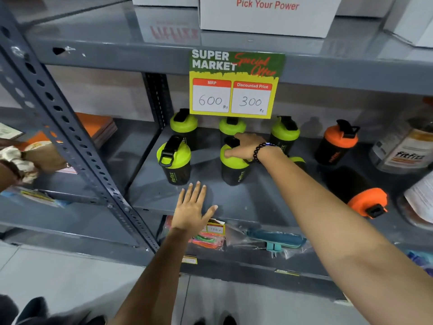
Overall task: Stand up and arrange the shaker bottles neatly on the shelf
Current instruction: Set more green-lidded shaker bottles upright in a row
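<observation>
Black shaker bottles with lime-green lids stand on the grey shelf [246, 202]. Three are in a back row: left [184, 126], middle [230, 127], right [284, 134]. In front, one [174, 160] stands at the left. My right hand [246, 146] grips the lid of the front middle green bottle [234, 170], which is upright. Another green-lidded bottle [298, 160] is mostly hidden behind my right forearm. An orange-lidded bottle [337, 141] stands at the right, and another [356, 191] lies on its side near the front edge. My left hand [192, 207] hovers flat, fingers spread, over the shelf's front.
A price sign [234, 85] hangs from the upper shelf over the back row. Supplement jars [403, 148] stand at far right. A slotted upright post [70, 137] runs at left. Another person's hand [35, 160] reaches into the left bay. Packaged items [269, 238] lie on the shelf below.
</observation>
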`<state>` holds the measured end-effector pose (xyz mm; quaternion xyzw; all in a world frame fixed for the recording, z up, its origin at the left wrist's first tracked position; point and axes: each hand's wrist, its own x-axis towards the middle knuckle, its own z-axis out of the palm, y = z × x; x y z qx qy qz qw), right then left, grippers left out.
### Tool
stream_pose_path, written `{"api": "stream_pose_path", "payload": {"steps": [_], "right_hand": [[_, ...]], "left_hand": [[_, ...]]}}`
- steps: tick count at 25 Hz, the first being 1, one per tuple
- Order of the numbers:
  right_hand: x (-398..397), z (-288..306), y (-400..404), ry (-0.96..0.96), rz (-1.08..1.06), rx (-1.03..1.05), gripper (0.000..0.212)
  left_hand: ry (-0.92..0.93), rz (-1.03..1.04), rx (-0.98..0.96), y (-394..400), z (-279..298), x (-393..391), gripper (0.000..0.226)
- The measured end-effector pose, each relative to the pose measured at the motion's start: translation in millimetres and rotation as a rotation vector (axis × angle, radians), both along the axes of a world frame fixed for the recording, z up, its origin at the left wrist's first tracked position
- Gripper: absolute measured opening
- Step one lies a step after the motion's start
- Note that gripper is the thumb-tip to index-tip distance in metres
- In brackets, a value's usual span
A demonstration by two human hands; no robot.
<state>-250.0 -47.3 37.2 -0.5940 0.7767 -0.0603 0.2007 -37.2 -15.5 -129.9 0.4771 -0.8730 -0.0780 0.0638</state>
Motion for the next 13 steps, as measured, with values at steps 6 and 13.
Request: {"api": "stream_pose_path", "payload": {"steps": [6, 13], "right_hand": [[16.9, -5.2, 0.4, -0.019, -0.151, -0.006, 0.089], [24.5, -1.0, 28.3, -0.116, -0.332, -0.064, 0.097]], "left_hand": [[-0.04, -0.006, 0.039, -2.2, 0.4, -1.4, 0.073], [-0.008, -0.055, 0.031, 21.5, -0.4, -14.7, 0.066]]}}
